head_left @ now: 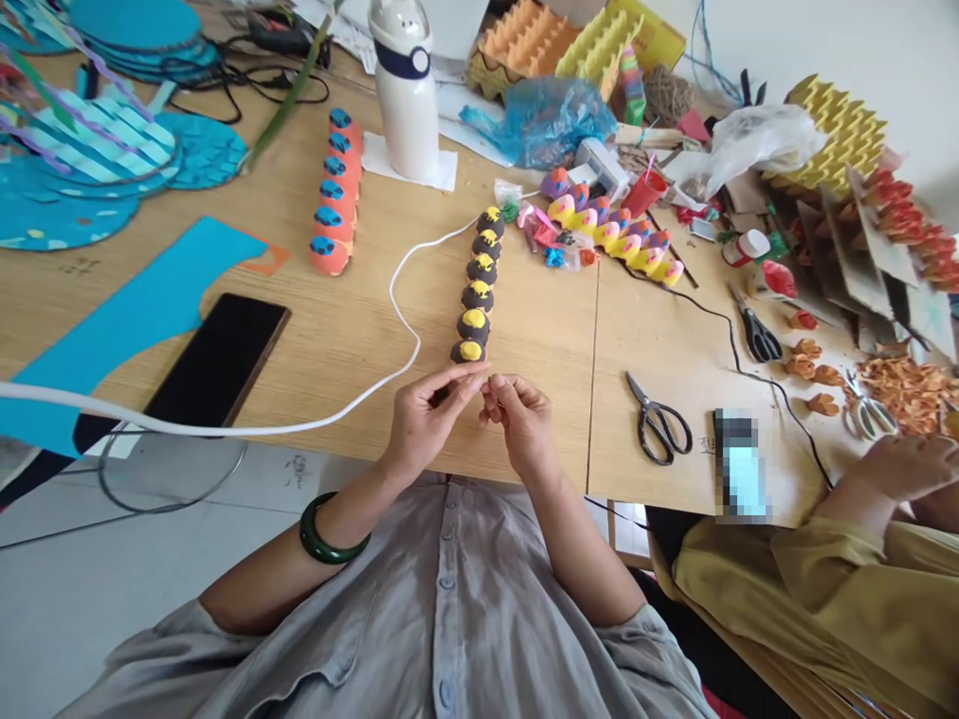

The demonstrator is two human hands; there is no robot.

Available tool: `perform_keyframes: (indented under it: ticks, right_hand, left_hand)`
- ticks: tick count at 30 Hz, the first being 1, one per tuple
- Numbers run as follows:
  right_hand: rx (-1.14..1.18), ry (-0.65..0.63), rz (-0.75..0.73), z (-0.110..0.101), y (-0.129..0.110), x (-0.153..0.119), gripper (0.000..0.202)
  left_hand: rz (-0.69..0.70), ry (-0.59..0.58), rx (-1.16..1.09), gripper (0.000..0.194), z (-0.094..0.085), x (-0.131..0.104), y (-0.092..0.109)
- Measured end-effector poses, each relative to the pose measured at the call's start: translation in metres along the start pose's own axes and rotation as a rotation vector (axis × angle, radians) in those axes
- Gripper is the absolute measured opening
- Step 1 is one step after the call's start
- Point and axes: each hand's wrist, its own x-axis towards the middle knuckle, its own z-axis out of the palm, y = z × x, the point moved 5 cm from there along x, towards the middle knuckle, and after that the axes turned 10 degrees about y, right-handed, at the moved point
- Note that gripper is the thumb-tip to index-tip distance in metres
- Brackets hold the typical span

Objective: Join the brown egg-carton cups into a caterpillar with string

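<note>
Just past my fingertips, a row of black domes with yellow tops runs away from me on the wooden table. My left hand, below the row's near end, has its fingers pressed together. My right hand is closed beside it, thumb and forefinger pinched. The fingertips of both hands nearly meet, and whatever is between them is too small to make out. A row of orange domes with blue tops stands farther left. A white cable curves past my left hand to the row's far end.
Black-handled scissors and a phone lie right. Another phone and blue paper lie left. A white bottle stands behind. A person's hand is at the far right, near orange pieces.
</note>
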Motion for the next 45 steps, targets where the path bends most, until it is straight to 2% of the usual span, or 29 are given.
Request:
perform_keyframes:
  ticks: [5, 14, 18, 21, 23, 27, 29, 34, 37, 41, 45]
  right_hand:
    - [-0.024, -0.001, -0.014, -0.002, 0.003, -0.007, 0.038]
    - [-0.136, -0.058, 0.004, -0.001, 0.004, -0.017, 0.046]
    - [-0.125, -0.060, 0.030, -0.001, 0.004, -0.022, 0.043]
    - [-0.133, -0.037, 0.020, -0.003, 0.003, -0.024, 0.040]
    - [-0.130, -0.008, 0.004, -0.005, 0.001, -0.024, 0.038]
    - [-0.115, 0.029, -0.007, -0.007, 0.000, -0.025, 0.038]
    - [-0.117, 0.021, 0.002, -0.007, 0.001, -0.026, 0.038]
    - [-0.119, -0.034, 0.015, -0.004, 0.005, -0.029, 0.037]
    - [-0.102, -0.075, 0.043, -0.002, 0.007, -0.031, 0.038]
    - [-0.091, -0.065, 0.068, -0.003, 0.007, -0.035, 0.039]
    - [-0.113, -0.072, 0.075, -0.004, 0.005, -0.040, 0.038]
  left_hand:
    - [0.236, -0.013, 0.125, 0.018, -0.003, -0.009, 0.009]
    - [0.433, -0.039, 0.280, 0.016, -0.014, -0.016, 0.015]
    - [0.534, -0.010, 0.324, 0.015, -0.020, -0.020, 0.019]
    - [0.586, -0.037, 0.342, 0.017, -0.019, -0.023, 0.020]
    - [0.530, -0.052, 0.325, 0.020, -0.019, -0.025, 0.019]
    - [0.234, -0.003, 0.231, 0.029, -0.023, -0.024, 0.011]
    - [0.135, 0.004, 0.183, 0.031, -0.024, -0.025, 0.007]
    - [0.050, -0.026, 0.077, 0.023, -0.020, -0.026, 0.001]
    - [-0.006, 0.011, 0.034, 0.020, -0.021, -0.026, -0.002]
    - [-0.092, 0.058, 0.005, 0.018, -0.023, -0.026, -0.005]
    - [-0.116, 0.083, -0.003, 0.016, -0.024, -0.025, -0.009]
